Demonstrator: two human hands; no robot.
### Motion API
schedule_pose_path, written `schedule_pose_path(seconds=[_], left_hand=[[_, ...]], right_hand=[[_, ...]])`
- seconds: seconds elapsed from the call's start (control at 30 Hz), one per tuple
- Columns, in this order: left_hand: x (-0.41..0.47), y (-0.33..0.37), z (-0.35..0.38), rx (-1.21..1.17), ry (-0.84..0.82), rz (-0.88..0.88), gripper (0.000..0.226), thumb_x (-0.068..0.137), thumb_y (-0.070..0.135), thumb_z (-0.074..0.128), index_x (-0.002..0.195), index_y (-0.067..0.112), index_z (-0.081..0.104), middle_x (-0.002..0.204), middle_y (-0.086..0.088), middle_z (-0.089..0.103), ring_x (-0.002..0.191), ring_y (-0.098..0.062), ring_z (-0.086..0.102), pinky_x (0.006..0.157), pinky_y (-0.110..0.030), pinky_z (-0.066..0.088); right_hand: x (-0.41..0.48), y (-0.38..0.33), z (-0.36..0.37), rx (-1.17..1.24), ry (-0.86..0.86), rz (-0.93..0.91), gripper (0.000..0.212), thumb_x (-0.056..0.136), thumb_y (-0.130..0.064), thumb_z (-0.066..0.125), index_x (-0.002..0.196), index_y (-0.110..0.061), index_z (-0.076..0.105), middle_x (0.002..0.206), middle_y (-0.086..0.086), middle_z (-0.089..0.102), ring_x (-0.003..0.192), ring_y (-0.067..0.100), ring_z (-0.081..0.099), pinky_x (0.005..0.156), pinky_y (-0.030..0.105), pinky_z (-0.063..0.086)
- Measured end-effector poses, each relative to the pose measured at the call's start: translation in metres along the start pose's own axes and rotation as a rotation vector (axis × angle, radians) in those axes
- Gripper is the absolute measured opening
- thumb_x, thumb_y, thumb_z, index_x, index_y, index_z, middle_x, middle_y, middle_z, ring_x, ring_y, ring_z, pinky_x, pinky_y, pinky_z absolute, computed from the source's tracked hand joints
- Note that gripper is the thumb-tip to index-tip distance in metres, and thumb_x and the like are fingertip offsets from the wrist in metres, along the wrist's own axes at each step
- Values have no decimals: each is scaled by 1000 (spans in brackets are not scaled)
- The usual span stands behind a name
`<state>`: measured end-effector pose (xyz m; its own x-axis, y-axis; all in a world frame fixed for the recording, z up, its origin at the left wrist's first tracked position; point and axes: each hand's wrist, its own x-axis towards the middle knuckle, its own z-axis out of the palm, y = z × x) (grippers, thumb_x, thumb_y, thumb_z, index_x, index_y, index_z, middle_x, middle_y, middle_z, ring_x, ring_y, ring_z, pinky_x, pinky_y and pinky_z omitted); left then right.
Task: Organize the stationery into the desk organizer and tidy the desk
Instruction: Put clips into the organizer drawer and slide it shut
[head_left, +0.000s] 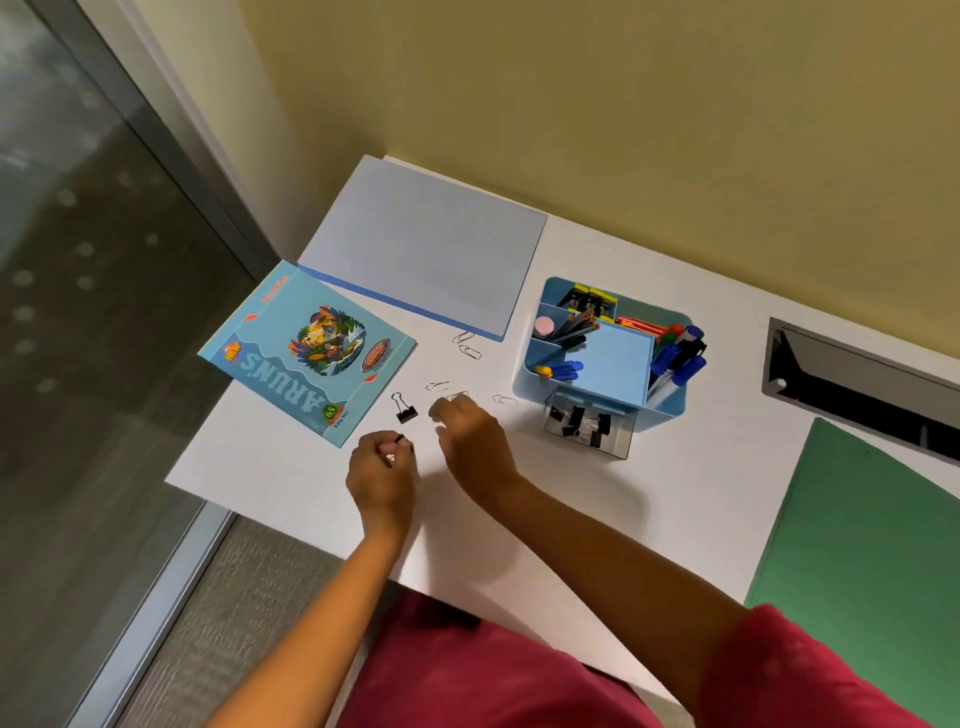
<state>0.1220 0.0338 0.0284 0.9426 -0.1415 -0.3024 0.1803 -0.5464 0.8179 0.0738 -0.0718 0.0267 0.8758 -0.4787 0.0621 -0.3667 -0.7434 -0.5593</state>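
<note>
Surface (571, 519): white, set in a corner against a yellow wall (623, 104)
Room: glass partition (78, 260) at left, grey carpet (249, 597) below
Organizer (621, 358): blue, back right, its clear drawer (587, 431) open with black clips inside
Left hand (382, 470): grip narrow, pinching a binder clip (400, 439)
Right hand (467, 436): curled down among loose paper clips (470, 353); cannot tell whether the grip holds one

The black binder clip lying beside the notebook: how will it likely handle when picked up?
The binder clip looks small and stiff, so it is probably light and easy to pinch. Its wire handle sticks out, likely offering an easy hold. It rests on the smooth white desk, so it may slide if nudged, not roll.
</note>
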Motion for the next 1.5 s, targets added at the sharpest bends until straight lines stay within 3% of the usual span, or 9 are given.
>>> schedule_pose_path(seconds=[0.17,0.37,0.43,0.5,0.6,0.9,1.0,1.17,1.5], left_hand=[[8,-12,-13,52,113,-3,25,81,11,67,103,5,56,98,-12,56,83,-20,49,72,-29,36],[4,-18,-14,85,78,2,26,82,8,66,106,5,56,106,-13,55,94,-20,48,78,-25,34],[2,-19,-16,79,69,-4,25,83,8,65,107,6,56,106,-14,54,90,-17,46,78,-24,32],[0,-20,-17,88,54,2,25,83,8,64,107,7,57,104,-14,54,88,-17,46,78,-25,32],[1,-21,-18,106,34,24,26,81,5,65,106,8,58,101,-15,54,85,-17,45,76,-26,33],[1,-19,-19,143,-7,45,31,77,2,71,104,7,59,101,-14,52,78,-16,44,68,-19,28],[2,-21,-20,139,-20,75,31,76,3,72,105,7,60,99,-16,54,77,-18,47,69,-19,29],[5,-24,-20,173,-75,107,36,75,10,75,108,13,61,98,-9,58,88,-21,53,75,-24,33],[5,-15,-12,379,-117,127,27,73,30,73,94,37,58,102,8,58,97,-22,57,79,-45,50]], right_hand=[[20,-9,23,-18,-86,71,20,77,-1,70,96,-1,63,87,20,63,71,36,64,60,37,57],[27,-5,30,-137,-215,-209,35,95,-19,49,129,-12,57,138,18,48,126,30,45,103,37,39],[23,1,26,-145,-175,-165,35,89,-17,60,123,-8,61,128,17,57,118,30,54,95,36,48],[14,10,29,-119,-118,-178,34,68,5,77,100,0,70,107,22,66,98,36,64,75,37,58],[1,22,24,-105,-138,-112,28,64,15,72,85,-2,67,96,17,63,91,33,61,58,39,57],[-37,26,-18,46,-19,-62,17,77,0,71,90,-7,62,98,7,58,88,19,52,75,29,49],[-51,17,-49,61,216,-40,13,78,-2,71,89,-5,64,101,10,59,95,18,52,86,15,39],[-73,38,-87,24,520,135,12,80,-1,70,92,-3,66,101,12,61,96,22,57,85,27,49],[-86,83,-99,-70,473,162,7,84,-1,68,91,-3,68,96,11,66,95,25,61,81,33,53]])
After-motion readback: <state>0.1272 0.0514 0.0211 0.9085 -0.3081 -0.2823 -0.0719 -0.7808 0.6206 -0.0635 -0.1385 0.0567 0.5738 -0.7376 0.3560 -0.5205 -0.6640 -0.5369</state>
